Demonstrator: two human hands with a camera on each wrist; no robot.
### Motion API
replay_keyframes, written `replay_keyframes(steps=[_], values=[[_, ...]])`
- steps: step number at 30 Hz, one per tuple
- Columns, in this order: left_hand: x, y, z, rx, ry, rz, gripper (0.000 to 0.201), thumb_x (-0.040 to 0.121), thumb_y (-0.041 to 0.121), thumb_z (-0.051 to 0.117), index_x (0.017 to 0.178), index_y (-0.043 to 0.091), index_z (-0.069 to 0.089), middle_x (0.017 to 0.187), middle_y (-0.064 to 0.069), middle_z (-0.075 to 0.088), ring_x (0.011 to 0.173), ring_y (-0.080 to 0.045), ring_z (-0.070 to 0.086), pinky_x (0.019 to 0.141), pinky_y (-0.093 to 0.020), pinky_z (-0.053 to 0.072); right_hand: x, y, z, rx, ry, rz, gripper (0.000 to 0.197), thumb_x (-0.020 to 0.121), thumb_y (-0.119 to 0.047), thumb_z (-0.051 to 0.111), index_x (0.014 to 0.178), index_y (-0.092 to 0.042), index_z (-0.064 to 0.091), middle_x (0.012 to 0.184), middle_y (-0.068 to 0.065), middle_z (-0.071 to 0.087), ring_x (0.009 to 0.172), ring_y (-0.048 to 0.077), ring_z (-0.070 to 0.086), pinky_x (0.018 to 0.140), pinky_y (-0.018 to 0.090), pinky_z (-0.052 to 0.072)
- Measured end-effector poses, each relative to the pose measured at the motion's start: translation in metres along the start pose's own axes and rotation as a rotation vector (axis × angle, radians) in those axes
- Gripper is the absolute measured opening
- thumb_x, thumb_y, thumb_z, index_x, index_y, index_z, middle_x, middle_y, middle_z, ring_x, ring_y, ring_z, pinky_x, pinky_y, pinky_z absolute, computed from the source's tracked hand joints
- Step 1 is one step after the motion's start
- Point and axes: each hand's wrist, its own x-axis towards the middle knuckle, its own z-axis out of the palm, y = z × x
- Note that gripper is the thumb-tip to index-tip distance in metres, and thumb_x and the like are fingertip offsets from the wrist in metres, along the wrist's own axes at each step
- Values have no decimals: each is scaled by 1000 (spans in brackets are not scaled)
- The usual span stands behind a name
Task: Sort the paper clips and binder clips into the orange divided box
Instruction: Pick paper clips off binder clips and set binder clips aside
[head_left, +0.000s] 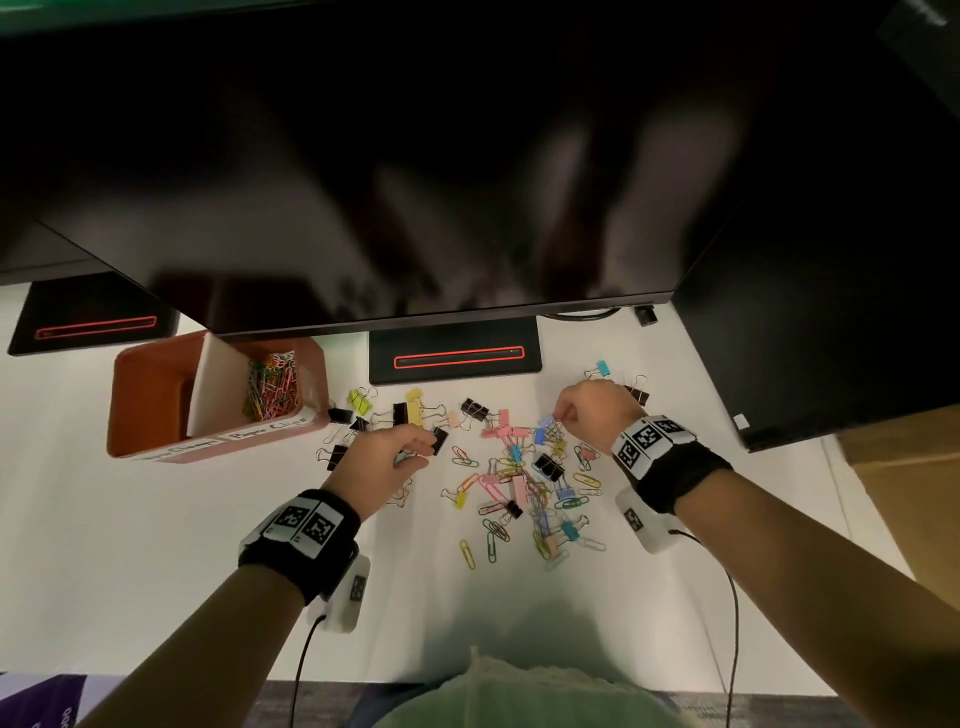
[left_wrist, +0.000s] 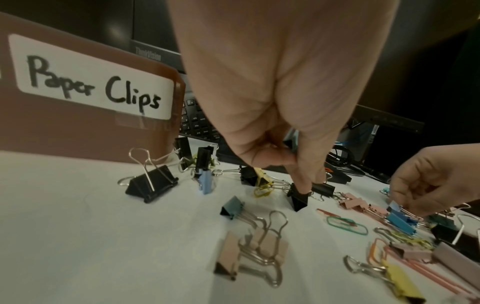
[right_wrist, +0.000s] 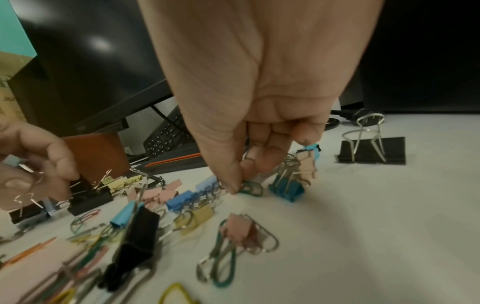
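The orange divided box (head_left: 150, 384) stands at the left, with coloured paper clips (head_left: 270, 387) in its right compartment, which is labelled "Paper Clips" (left_wrist: 93, 84). Mixed paper clips and binder clips (head_left: 524, 483) lie scattered on the white table. My left hand (head_left: 415, 449) has its fingers curled round a few binder clips (right_wrist: 28, 183), and its fingertip touches a black binder clip (left_wrist: 298, 198) on the table. My right hand (right_wrist: 240, 181) reaches down at the pile's far side and pinches a green paper clip (right_wrist: 252, 188) that lies on the table beside a blue binder clip (right_wrist: 285, 190).
A dark monitor (head_left: 415, 182) overhangs the back of the table, with its stand base (head_left: 454, 358) behind the clips. A keyboard (left_wrist: 197, 121) sits under it. A large black binder clip (right_wrist: 371, 150) stands at the far right. A cardboard box (head_left: 904, 493) is at the right edge.
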Motion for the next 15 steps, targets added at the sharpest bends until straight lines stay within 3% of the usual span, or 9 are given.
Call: replay_keyframes(steps=[2, 5, 7, 10, 15], values=[[-2, -3, 1, 66, 15, 11, 23, 84, 13, 64, 107, 18, 64, 100, 8, 67, 93, -4, 59, 85, -17, 46, -2, 2, 0, 11, 12, -9, 22, 91, -15, 50, 106, -20, 66, 109, 3, 65, 96, 20, 61, 86, 33, 53], [-8, -2, 3, 305, 123, 114, 18, 80, 21, 69, 97, 22, 67, 108, 6, 64, 104, -16, 54, 90, -37, 43, -6, 6, 0, 129, 88, -34, 20, 91, -11, 51, 106, -13, 65, 109, 5, 58, 91, 19, 58, 84, 26, 49], [-11, 7, 9, 347, 168, 177, 21, 78, 24, 70, 98, 21, 66, 105, 5, 63, 100, -19, 53, 87, -38, 44, -11, 7, -2, 210, 155, -67, 17, 91, -11, 55, 103, -11, 66, 106, 5, 57, 87, 17, 57, 81, 22, 46], [-12, 21, 28, 263, 47, 190, 35, 81, 26, 67, 114, 19, 58, 113, 3, 56, 103, -16, 52, 93, -32, 45, -22, 4, -4, 268, 201, -147, 12, 89, -13, 58, 98, -12, 66, 99, 4, 61, 85, 16, 59, 81, 28, 52], [0, 29, 53, 246, -13, 116, 41, 84, 22, 63, 123, 14, 53, 121, 0, 49, 106, -17, 52, 95, -30, 45, -38, 1, -5, 289, 76, -192, 16, 88, -17, 61, 103, -15, 66, 96, 1, 64, 73, 8, 57, 74, 27, 52]])
